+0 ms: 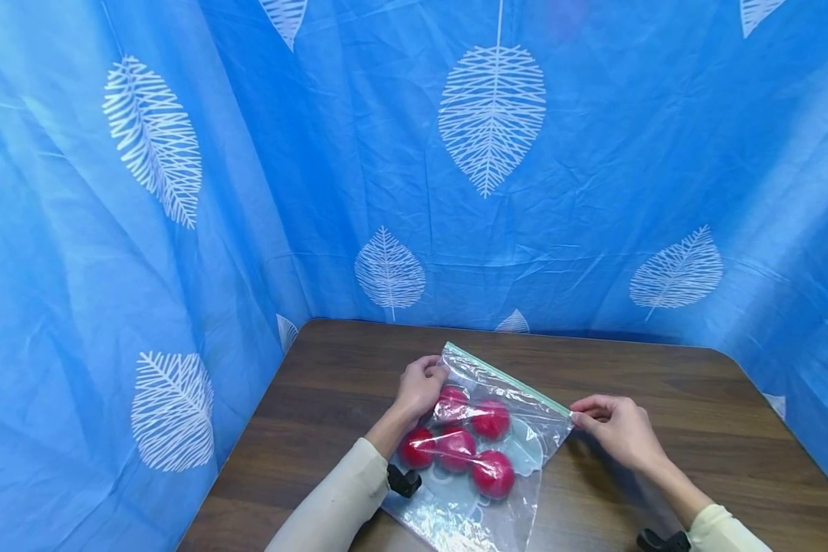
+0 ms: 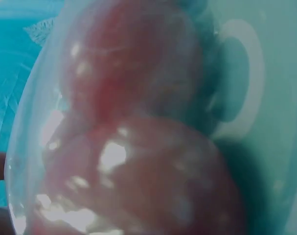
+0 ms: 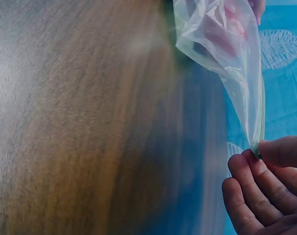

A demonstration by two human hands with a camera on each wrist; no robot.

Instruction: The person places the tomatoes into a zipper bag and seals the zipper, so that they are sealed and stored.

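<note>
A clear zip bag [image 1: 524,502] with a pale green closure strip [image 1: 507,379] is held up in the head view, tilted, its strip edge sloping down to the right. Several round red balls or fruits [image 1: 493,474] are inside; their exact kind is unclear. My left hand [image 1: 419,387] grips the bag's upper left edge, fingers curled. At the right end of the strip, my right hand [image 1: 621,431] pinches the corner between thumb and fingers. The right wrist view shows this pinch by the right hand [image 3: 268,193] closely. Blurred red rounds [image 2: 138,181] behind plastic fill the left wrist view.
Beneath the bag is a dark brown wood-grain table [image 1: 704,399] with rounded far corners. Blue curtains [image 1: 579,153] with white leaf prints hang behind it and at both sides. A pale bluish patch [image 1: 524,448] shows on or through the bag beside the red rounds.
</note>
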